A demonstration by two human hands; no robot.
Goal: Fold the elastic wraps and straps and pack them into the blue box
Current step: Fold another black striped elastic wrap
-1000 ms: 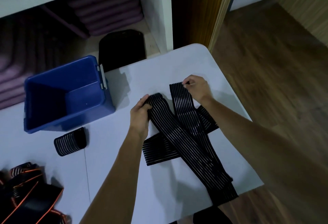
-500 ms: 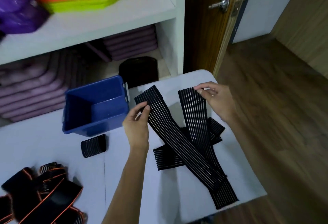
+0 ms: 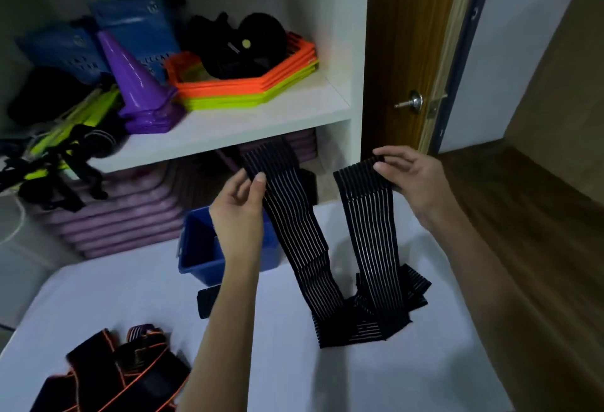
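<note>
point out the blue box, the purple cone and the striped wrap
blue box (image 3: 199, 258), head view, on its inner left wall
purple cone (image 3: 129, 76), head view, on the middle of its side
striped wrap (image 3: 295, 225), head view, on the left hanging length, below the left hand's pinch

Raised wrap (image 3: 294, 215) before blue box (image 3: 199, 248) (opening)

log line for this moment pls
left hand: pinches striped wrap end | right hand: pinches other end | middle on table | blue box: open
</note>
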